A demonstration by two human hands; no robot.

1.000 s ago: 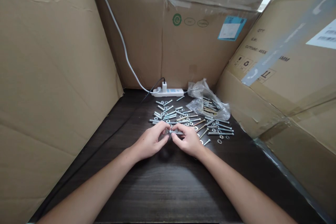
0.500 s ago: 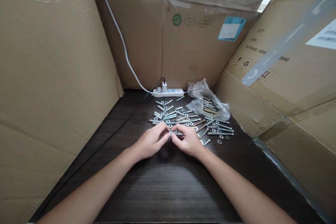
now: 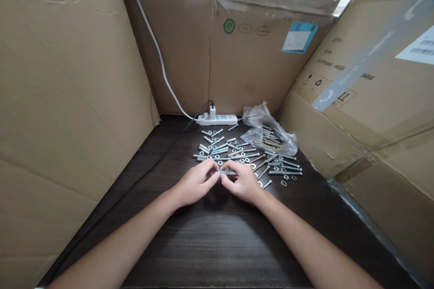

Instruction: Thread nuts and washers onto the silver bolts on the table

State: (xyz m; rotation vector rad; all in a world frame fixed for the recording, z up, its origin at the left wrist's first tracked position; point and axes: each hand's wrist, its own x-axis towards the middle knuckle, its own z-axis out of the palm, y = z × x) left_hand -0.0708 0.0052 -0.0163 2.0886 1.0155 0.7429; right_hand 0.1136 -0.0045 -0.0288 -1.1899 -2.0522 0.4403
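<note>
Fingertip to fingertip, my left hand (image 3: 195,184) and my right hand (image 3: 241,181) meet over the front of the scattered hardware. Between them is a thin silver bolt (image 3: 228,172), lying roughly level. My right thumb and fingers pinch its shank. My left thumb and fingers close on its left end, where a small nut or washer seems to sit; the fingers partly hide it. Just beyond the hands lie several silver bolts (image 3: 244,156), a few brass-coloured bolts (image 3: 260,159) and loose washers (image 3: 220,162).
A clear plastic bag (image 3: 288,142) of bolts lies at the back right. Behind the hardware is a white power strip (image 3: 222,120) with a plug and cables. A black cable (image 3: 149,169) crosses the dark table (image 3: 203,248) on the left. Cardboard boxes (image 3: 190,54) enclose three sides.
Both hands stay in nearly the same place around the bolt. The fingers have shifted slightly, and a little more of the bolt's shank shows. The scattered hardware has not moved.
</note>
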